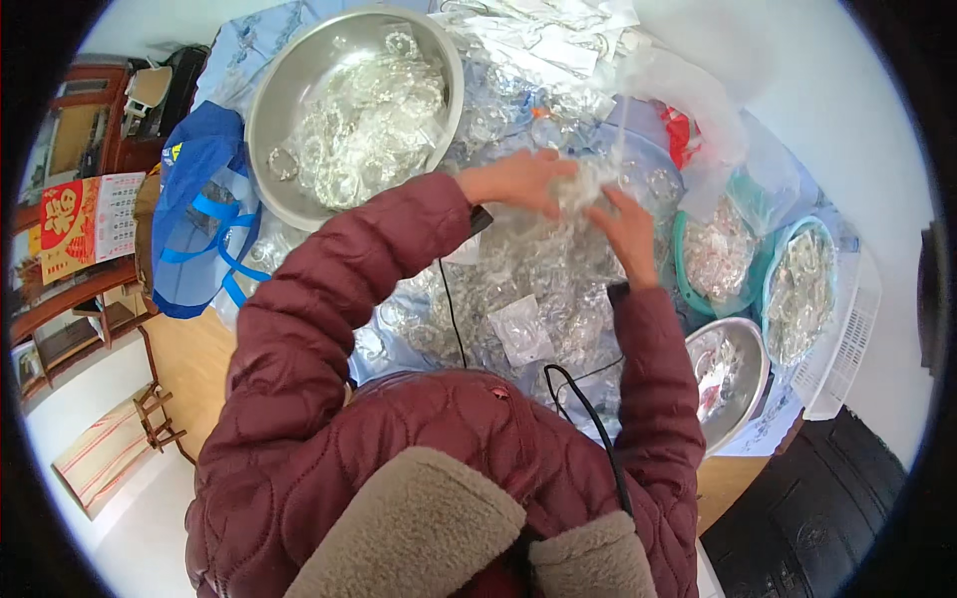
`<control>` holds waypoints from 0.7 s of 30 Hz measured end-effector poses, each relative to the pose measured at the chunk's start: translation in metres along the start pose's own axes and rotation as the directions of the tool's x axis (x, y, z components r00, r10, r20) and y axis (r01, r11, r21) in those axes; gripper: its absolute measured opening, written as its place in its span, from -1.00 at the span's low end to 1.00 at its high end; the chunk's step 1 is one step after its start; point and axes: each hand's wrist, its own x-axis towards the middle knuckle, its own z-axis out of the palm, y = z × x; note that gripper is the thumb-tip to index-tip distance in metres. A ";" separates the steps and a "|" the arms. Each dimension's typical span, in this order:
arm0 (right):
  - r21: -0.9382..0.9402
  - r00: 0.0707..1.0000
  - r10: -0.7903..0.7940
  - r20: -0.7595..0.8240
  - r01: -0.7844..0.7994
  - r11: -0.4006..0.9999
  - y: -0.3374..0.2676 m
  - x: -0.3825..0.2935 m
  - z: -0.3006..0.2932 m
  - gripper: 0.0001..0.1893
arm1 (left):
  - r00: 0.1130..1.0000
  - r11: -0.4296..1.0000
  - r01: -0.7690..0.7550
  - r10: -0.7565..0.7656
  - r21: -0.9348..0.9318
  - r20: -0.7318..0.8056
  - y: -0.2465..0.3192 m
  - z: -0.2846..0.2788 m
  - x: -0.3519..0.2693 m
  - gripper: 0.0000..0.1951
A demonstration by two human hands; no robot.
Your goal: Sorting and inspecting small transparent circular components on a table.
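Note:
Over a heap of small clear plastic packets (pixel 523 276) on the table, my left hand (pixel 523 182) reaches in from the left with its fingers spread. My right hand (pixel 626 228) faces it from the right, fingers apart. Between them is a blurred clump of clear packets (pixel 587 183); whether either hand grips it cannot be made out. The packets seem to hold bead or chain jewellery. A square white packet (pixel 521 329) lies on the heap nearer to my body. To the left of my hands, a large steel basin (pixel 258 149) holds many similar packets.
A blue bag (pixel 198 247) sits at the left. To the right are a green basket (pixel 680 261), a light blue basket (pixel 831 276), a smaller steel bowl (pixel 759 359) and a white plastic basket (pixel 845 344). Thin black cables (pixel 451 299) cross the table near my body.

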 end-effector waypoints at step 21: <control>-0.451 0.952 -0.252 -0.171 0.152 0.879 0.043 0.048 0.012 -0.51 | 0.975 0.931 0.079 0.002 0.356 -0.223 -0.057 0.011 0.046 -0.58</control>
